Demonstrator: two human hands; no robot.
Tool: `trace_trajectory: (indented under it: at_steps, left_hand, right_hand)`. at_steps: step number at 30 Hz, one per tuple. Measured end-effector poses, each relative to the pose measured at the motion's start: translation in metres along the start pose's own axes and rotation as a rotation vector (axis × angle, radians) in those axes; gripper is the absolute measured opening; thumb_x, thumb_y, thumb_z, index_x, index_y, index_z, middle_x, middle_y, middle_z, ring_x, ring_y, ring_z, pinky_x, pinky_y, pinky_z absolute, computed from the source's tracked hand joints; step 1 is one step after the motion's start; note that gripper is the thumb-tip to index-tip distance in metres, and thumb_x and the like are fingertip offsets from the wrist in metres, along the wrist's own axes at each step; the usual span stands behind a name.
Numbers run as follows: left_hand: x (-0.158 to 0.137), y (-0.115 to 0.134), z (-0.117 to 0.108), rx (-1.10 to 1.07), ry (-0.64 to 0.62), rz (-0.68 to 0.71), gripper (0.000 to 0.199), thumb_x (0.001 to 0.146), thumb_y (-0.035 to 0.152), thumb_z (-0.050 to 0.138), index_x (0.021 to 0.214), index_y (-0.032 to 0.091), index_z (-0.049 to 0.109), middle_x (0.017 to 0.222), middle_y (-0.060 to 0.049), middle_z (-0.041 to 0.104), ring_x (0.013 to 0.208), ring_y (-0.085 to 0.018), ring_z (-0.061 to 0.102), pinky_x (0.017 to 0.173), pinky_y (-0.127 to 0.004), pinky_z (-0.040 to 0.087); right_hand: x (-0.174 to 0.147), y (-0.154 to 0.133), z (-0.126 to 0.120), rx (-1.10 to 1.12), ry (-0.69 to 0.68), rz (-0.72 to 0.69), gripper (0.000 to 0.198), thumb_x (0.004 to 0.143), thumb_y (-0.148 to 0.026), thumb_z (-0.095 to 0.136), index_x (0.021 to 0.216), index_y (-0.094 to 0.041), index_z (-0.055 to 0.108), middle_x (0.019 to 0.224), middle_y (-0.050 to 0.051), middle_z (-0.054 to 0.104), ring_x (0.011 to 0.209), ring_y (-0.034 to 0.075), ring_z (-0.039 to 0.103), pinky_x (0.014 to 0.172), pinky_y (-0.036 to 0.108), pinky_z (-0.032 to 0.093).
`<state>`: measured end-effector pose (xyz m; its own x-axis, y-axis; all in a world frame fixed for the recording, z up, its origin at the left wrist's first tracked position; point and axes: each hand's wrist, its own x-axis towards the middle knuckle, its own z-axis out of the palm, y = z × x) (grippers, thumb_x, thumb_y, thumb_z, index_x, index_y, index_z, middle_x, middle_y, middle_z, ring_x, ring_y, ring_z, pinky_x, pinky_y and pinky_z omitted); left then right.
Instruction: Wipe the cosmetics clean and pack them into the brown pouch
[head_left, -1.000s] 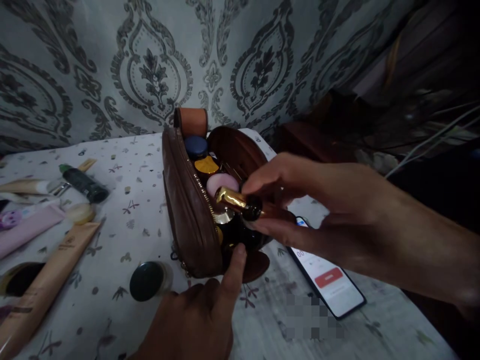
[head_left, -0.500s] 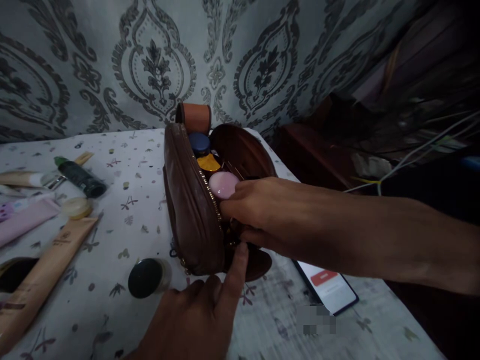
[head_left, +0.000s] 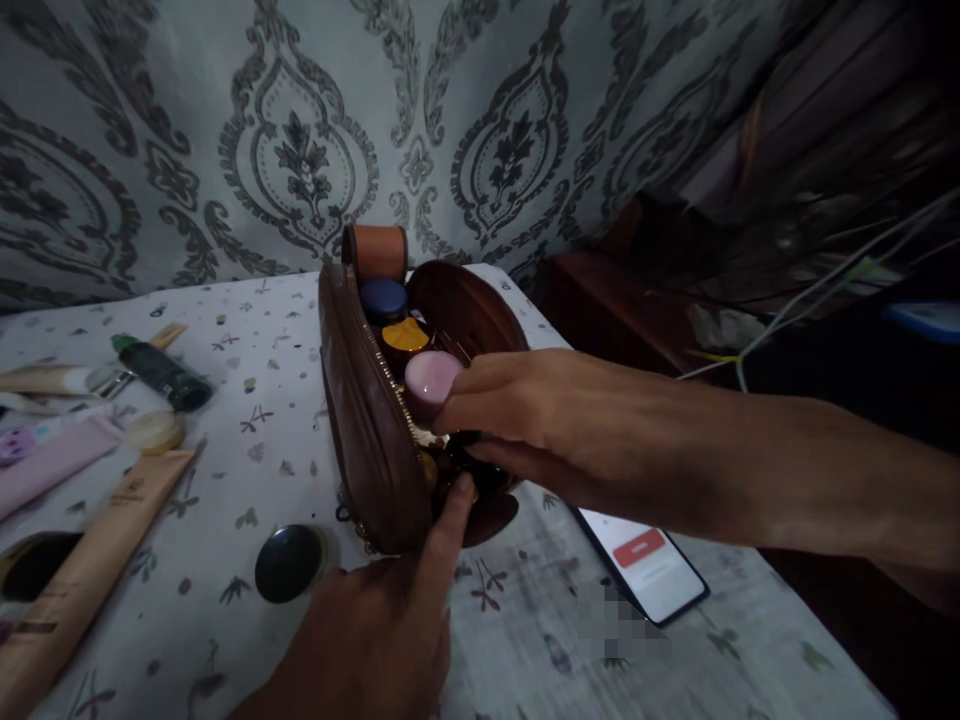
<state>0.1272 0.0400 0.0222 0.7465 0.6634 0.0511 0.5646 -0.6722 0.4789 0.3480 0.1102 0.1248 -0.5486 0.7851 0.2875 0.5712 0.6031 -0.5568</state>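
Observation:
A brown zippered pouch [head_left: 364,420] stands unzipped on the cloth, its lid folded back to the right. Inside it are a blue lid [head_left: 385,298], a yellow-topped container [head_left: 406,335] and a pink round container [head_left: 433,377]. My right hand [head_left: 517,405] reaches into the pouch from the right beside the pink container, fingers bent and thumb below, around something dark that I cannot make out. My left hand [head_left: 382,620] is at the near end with its index finger stretched out, the tip at the pouch's opening. Its other fingers are curled and partly hidden.
A dark-lidded jar [head_left: 289,563] stands left of my left hand. Farther left lie a beige tube [head_left: 97,560], a pink tube [head_left: 60,460], a small pale-lidded jar [head_left: 155,432] and a dark green tube [head_left: 161,372]. A phone [head_left: 645,565] lies at the right, under my forearm.
My right fingers have lifted slightly and drawn apart from my left index finger, showing more of the pouch's inside. The view has shifted a little.

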Motion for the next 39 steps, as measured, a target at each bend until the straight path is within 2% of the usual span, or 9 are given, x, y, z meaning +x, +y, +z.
trace_trajectory:
  at_steps: [3,7,10,17,21,23,31,35,39]
  left_hand:
    - [0.002,0.003,-0.006,-0.025,-0.030,-0.011,0.094,0.083,0.011,0.046,0.155,0.019,-0.014,0.079,-0.004,0.076,0.056,-0.020,0.070,0.049,-0.026,0.052]
    - [0.003,0.005,-0.011,-0.087,-0.036,-0.018,0.089,0.086,0.014,0.045,0.156,0.018,-0.010,0.081,-0.004,0.077,0.054,-0.020,0.069,0.049,-0.027,0.053]
    - [0.000,0.006,-0.014,-0.173,0.014,0.008,0.085,0.089,0.018,0.045,0.156,0.021,-0.008,0.097,-0.007,0.077,0.069,-0.022,0.073,0.059,-0.031,0.058]
    - [-0.036,0.015,-0.019,-0.212,0.077,-0.111,0.075,0.090,0.015,0.046,0.156,0.024,0.010,0.105,-0.007,0.076,0.082,-0.018,0.074,0.070,-0.028,0.061]
    - [-0.058,0.016,-0.017,-0.088,0.100,-0.086,0.043,0.092,0.015,0.046,0.133,0.024,0.048,0.114,-0.007,0.072,0.095,-0.019,0.072,0.080,-0.030,0.060]
    - [-0.067,0.014,-0.015,-0.041,0.112,-0.079,0.029,0.094,0.016,0.043,0.119,0.022,0.056,0.108,-0.007,0.073,0.092,-0.019,0.072,0.079,-0.030,0.060]
    - [-0.095,-0.003,-0.025,-0.045,0.304,-0.256,0.023,0.096,0.024,0.042,0.110,0.018,0.060,0.101,-0.008,0.072,0.090,-0.018,0.070,0.077,-0.028,0.056]
    - [-0.096,-0.016,-0.038,-0.050,0.480,-0.376,0.027,0.097,0.032,0.043,0.113,0.018,0.060,0.105,-0.008,0.071,0.094,-0.021,0.068,0.081,-0.032,0.055]
    - [-0.084,-0.030,-0.040,-0.025,0.562,-0.307,0.029,0.097,0.032,0.042,0.113,0.018,0.062,0.108,-0.008,0.067,0.104,-0.022,0.062,0.092,-0.037,0.051]
  right_hand:
    - [-0.002,-0.014,-0.012,-0.062,-0.132,-0.034,0.014,0.093,-0.023,0.056,0.088,-0.025,0.069,0.079,-0.002,0.066,0.072,0.012,0.061,0.069,0.026,0.050]
    - [-0.019,-0.023,-0.019,-0.131,-0.009,0.005,0.017,0.095,-0.025,0.055,0.100,-0.026,0.070,0.089,0.001,0.070,0.077,0.015,0.064,0.065,0.026,0.051]
    - [-0.036,-0.029,-0.018,-0.122,0.066,0.018,0.017,0.094,-0.025,0.055,0.098,-0.027,0.072,0.090,0.001,0.072,0.078,0.016,0.066,0.064,0.027,0.052]
    - [-0.072,-0.044,-0.002,0.004,0.201,0.038,0.016,0.089,-0.027,0.064,0.102,-0.030,0.073,0.087,0.001,0.074,0.071,0.015,0.069,0.059,0.026,0.055]
    - [-0.087,-0.053,0.025,0.053,0.170,0.003,0.018,0.091,-0.024,0.061,0.105,-0.028,0.071,0.088,0.001,0.075,0.075,0.015,0.070,0.066,0.028,0.057]
    - [-0.091,-0.057,0.043,0.104,0.131,0.007,0.015,0.092,-0.025,0.060,0.102,-0.025,0.071,0.087,0.000,0.075,0.076,0.014,0.070,0.069,0.027,0.057]
    - [-0.091,-0.062,0.119,0.223,-0.096,0.122,0.022,0.093,-0.028,0.058,0.112,-0.023,0.068,0.102,0.005,0.071,0.083,0.017,0.067,0.081,0.033,0.055]
    - [-0.068,-0.072,0.154,0.321,-0.020,0.186,0.044,0.090,-0.020,0.057,0.134,-0.021,0.053,0.121,0.011,0.063,0.090,0.019,0.066,0.082,0.036,0.056]
    - [-0.037,-0.079,0.190,0.321,0.053,0.320,0.066,0.077,-0.013,0.063,0.140,-0.011,0.043,0.129,0.019,0.054,0.114,0.028,0.058,0.099,0.043,0.049]
